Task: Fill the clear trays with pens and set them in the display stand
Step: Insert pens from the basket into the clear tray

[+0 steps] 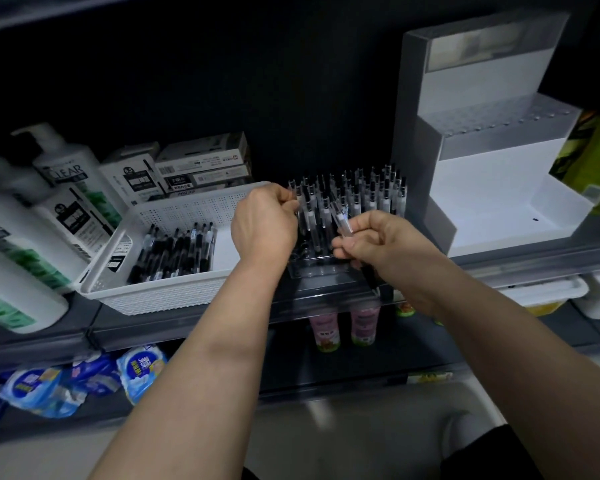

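Observation:
A clear tray (317, 270) stands on the shelf in the middle, with several black-and-clear pens (371, 195) upright in it. My left hand (264, 223) pinches the top of one pen at the tray's left side. My right hand (378, 242) grips a bunch of pens (342, 220), tilted, just in front of the upright ones. A white perforated basket (174, 292) to the left holds several loose pens (174, 251) lying flat. The white and grey stepped display stand (492, 188) rises at the right with bare steps.
White shampoo pump bottles (49, 202) and stacked pen boxes (201, 164) crowd the shelf's left and back. Pink bottles (343, 325) and blue packets (84, 379) sit on the shelf below. Green packaging (593, 157) lies right of the stand.

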